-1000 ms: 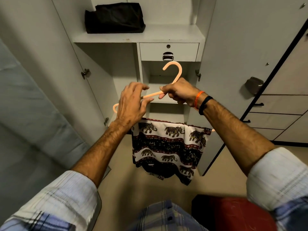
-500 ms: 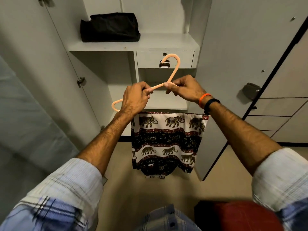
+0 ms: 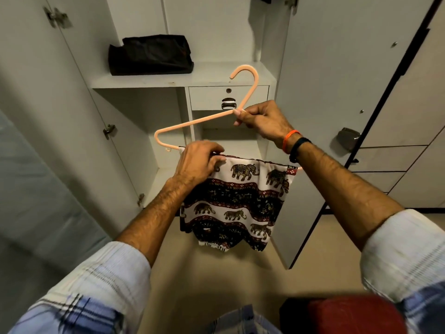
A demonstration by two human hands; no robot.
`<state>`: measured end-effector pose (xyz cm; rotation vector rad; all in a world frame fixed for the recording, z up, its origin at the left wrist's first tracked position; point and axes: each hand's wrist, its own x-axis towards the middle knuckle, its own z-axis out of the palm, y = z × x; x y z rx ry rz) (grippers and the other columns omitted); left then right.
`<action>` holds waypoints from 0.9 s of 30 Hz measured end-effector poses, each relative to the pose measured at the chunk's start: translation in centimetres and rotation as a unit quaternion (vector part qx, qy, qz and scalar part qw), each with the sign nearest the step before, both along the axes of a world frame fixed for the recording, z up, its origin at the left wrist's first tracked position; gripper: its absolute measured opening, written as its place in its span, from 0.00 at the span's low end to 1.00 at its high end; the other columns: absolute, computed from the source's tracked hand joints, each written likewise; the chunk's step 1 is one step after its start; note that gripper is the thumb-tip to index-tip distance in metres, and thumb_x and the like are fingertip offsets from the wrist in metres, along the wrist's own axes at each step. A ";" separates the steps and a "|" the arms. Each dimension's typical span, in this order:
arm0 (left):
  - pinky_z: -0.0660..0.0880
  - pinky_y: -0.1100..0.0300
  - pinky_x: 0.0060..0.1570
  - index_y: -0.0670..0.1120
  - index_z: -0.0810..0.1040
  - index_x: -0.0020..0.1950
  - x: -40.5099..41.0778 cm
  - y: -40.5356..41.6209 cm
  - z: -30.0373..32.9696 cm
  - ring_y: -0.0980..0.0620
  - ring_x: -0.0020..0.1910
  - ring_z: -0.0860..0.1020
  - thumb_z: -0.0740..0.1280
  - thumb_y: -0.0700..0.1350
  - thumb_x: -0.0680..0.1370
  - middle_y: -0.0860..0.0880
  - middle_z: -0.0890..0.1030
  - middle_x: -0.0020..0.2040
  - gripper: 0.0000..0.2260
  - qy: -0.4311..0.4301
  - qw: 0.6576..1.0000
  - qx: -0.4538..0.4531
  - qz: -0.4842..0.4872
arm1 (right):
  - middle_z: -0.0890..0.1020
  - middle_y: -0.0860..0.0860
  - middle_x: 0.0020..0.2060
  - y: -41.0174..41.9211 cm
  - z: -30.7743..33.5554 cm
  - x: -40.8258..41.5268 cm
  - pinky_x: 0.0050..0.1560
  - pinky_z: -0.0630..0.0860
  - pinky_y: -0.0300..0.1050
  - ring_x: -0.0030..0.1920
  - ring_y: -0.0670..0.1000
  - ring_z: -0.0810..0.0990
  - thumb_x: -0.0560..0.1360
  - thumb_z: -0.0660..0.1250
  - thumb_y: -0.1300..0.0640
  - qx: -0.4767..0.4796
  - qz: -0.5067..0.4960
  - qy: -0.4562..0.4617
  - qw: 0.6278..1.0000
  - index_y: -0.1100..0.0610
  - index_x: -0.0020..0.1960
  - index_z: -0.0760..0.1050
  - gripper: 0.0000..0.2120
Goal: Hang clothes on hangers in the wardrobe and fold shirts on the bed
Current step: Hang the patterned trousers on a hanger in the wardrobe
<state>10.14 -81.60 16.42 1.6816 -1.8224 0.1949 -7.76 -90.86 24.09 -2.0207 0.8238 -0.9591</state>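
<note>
A pale grey wardrobe (image 3: 134,25) stands open, both doors swung wide, above a beige floor (image 3: 216,273). On its shelf (image 3: 216,79), toward the left edge, lies a folded black bundle (image 3: 150,55); under the shelf's right end sits a small drawer (image 3: 212,97) with a metal pull. More drawers (image 3: 395,160) line the wall to the right.

In front of the opening, the right hand (image 3: 265,119) pinches the peach hanger (image 3: 202,120) at the base of its hook, fingers curled tight round the neck, wrist raised and bent, with an orange band (image 3: 290,139) and a black band (image 3: 299,147) on it. The hanger tilts, its hook up and to the right. The elephant-print garment (image 3: 236,203) is draped over its lower bar. The left hand (image 3: 198,162), lower down, grips the garment's top edge at the bar, knuckles up, forearm reaching forward.
</note>
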 end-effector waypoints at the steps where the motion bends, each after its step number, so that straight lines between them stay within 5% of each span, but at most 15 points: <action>1: 0.77 0.50 0.59 0.47 0.85 0.55 -0.2 0.1 0.3 0.51 0.52 0.80 0.73 0.50 0.76 0.49 0.85 0.51 0.11 0.009 1.000 0.017 -0.006 | 0.77 0.49 0.29 0.0 0.1 -0.2 0.34 0.66 0.37 0.33 0.47 0.68 0.77 0.69 0.48 0.000 -0.001 -0.003 1.000 0.57 0.44 0.85 0.13; 9: 0.80 0.53 0.55 0.46 0.86 0.54 -1.4 0.6 0.4 0.54 0.45 0.83 0.76 0.48 0.72 0.48 0.86 0.47 0.13 0.022 0.998 0.051 0.003 | 0.80 0.48 0.33 0.1 -0.6 -0.8 0.41 0.72 0.40 0.36 0.45 0.72 0.76 0.69 0.48 -0.006 -0.018 0.004 1.000 0.56 0.45 0.85 0.12; 15: 0.82 0.54 0.47 0.45 0.87 0.46 -2.4 1.4 -1.1 0.53 0.38 0.81 0.74 0.38 0.73 0.48 0.85 0.39 0.04 0.022 0.997 -0.068 -0.007 | 0.78 0.41 0.30 0.1 -0.7 -1.4 0.34 0.67 0.31 0.33 0.40 0.71 0.75 0.71 0.47 -0.039 -0.074 0.013 0.996 0.57 0.46 0.86 0.13; 20: 0.76 0.59 0.47 0.43 0.85 0.45 -3.0 2.7 -2.3 0.51 0.40 0.80 0.66 0.40 0.75 0.47 0.84 0.39 0.08 0.002 0.990 -0.134 -0.050 | 0.80 0.40 0.32 -0.1 -1.0 -1.8 0.31 0.65 0.26 0.33 0.38 0.73 0.74 0.72 0.47 -0.078 -0.121 0.010 0.990 0.55 0.46 0.86 0.12; 23: 0.78 0.56 0.45 0.43 0.85 0.44 -2.9 2.7 -2.8 0.49 0.41 0.80 0.67 0.41 0.74 0.47 0.84 0.40 0.07 -0.034 0.991 -0.120 -0.058 | 0.83 0.44 0.36 0.2 -1.4 -1.6 0.33 0.67 0.30 0.33 0.38 0.74 0.74 0.72 0.46 -0.082 -0.124 0.017 0.989 0.55 0.45 0.86 0.12; 27: 0.81 0.47 0.49 0.45 0.85 0.45 -2.9 2.4 -2.0 0.49 0.43 0.82 0.74 0.44 0.73 0.48 0.85 0.43 0.04 -0.044 0.998 -0.040 -0.038 | 0.79 0.42 0.29 1.0 -1.5 -1.1 0.29 0.65 0.26 0.29 0.38 0.71 0.74 0.72 0.47 -0.080 -0.089 0.032 0.992 0.55 0.44 0.86 0.11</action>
